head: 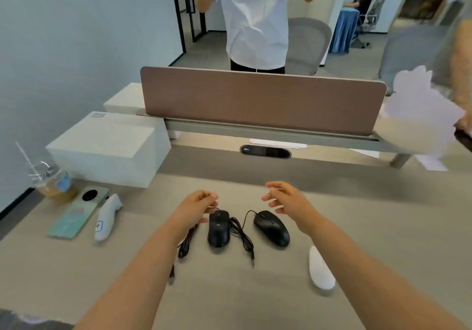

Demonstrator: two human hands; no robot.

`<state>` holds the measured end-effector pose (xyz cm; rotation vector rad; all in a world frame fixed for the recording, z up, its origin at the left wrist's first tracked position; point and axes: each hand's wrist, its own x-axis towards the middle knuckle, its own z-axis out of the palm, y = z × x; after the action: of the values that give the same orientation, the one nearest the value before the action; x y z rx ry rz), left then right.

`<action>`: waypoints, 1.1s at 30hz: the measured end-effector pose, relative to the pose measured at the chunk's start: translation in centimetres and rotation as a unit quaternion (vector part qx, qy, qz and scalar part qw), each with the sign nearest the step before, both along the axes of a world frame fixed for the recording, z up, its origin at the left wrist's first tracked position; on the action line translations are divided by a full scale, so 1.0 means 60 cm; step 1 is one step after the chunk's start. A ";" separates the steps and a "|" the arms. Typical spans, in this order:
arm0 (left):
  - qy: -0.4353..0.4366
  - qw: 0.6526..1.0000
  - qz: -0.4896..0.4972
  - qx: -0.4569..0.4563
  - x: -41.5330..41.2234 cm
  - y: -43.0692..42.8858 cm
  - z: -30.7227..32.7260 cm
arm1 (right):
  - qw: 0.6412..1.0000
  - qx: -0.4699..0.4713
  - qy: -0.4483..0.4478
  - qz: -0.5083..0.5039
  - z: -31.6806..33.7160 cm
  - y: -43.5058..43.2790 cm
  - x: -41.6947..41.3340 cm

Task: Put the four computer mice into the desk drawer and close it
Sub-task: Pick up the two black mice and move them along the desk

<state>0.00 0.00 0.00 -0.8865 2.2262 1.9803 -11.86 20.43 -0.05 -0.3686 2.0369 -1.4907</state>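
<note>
Two black wired mice lie side by side on the desk: the left black mouse and the right black mouse, with their cables tangled between them. A white mouse lies nearer to me on the right, partly behind my right forearm. My left hand hovers just left of the left black mouse, fingers curled over a cable bundle; whether it grips the cable I cannot tell. My right hand floats above the right black mouse, fingers spread, holding nothing. No drawer is visible.
At the left lie a phone, a white handheld device and an iced drink cup, beside a white box. A brown divider panel closes the desk's far side; a person in a white shirt stands behind it. Papers are at the right.
</note>
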 end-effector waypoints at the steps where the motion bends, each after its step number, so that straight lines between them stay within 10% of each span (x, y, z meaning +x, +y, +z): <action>1: -0.016 1.000 -0.001 -0.018 -0.004 0.005 -0.015 | 1.000 0.024 0.010 0.004 -0.013 0.004 -0.003; 16: -0.231 0.929 -0.029 -0.287 -0.075 0.009 -0.211 | 0.878 0.435 0.184 0.078 -0.211 -0.031 -0.009; 26: -0.082 0.978 0.019 -0.191 -0.180 0.059 -0.124 | 0.918 0.309 0.180 -0.169 -0.142 0.059 -0.050; 33: -0.016 0.949 -0.213 -0.231 -0.283 0.299 -0.072 | 0.875 0.291 0.134 -0.363 -0.091 0.297 -0.050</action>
<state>-16.95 17.95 -4.30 -0.3902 2.6275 1.2768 -14.85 38.27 -5.50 0.5254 2.9114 -1.1195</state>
